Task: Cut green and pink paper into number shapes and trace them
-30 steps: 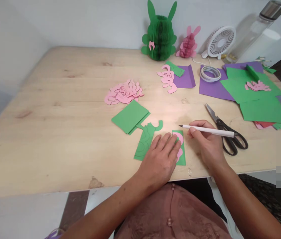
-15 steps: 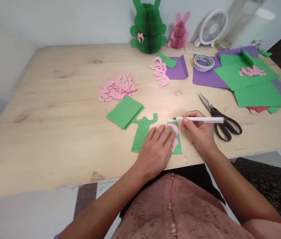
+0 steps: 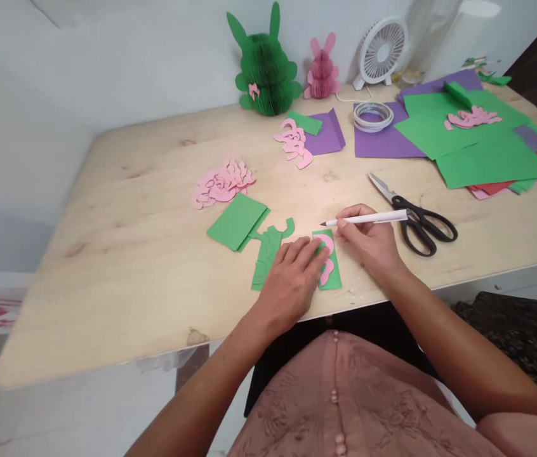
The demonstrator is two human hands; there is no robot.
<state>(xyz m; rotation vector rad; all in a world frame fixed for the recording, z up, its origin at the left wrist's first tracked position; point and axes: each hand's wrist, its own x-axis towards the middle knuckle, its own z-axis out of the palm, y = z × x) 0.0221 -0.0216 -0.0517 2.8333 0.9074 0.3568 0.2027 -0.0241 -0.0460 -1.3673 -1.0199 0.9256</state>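
My left hand (image 3: 293, 279) lies flat, its fingertips on the left part of a pink paper shape (image 3: 327, 265) that rests on a small green strip (image 3: 336, 279). Left of it, partly under the hand's edge, is a green piece with drawn curved lines (image 3: 265, 260). In my right hand (image 3: 368, 241) is a white pen (image 3: 377, 218), held between thumb and fingers, its dark tip pointing left just above the strip. A folded green paper (image 3: 237, 222) lies farther left.
Black-handled scissors (image 3: 414, 219) lie right of my right hand. Pink cutouts (image 3: 225, 181) are heaped at the left. Tape rolls (image 3: 373, 118), purple and green sheets (image 3: 492, 158), paper rabbits (image 3: 268, 76) and a white fan (image 3: 383, 52) stand or lie farther back.
The camera view has shifted and tilted. My left hand shows a little more of the pink shape. The pen is still in my right hand and now slants slightly more.
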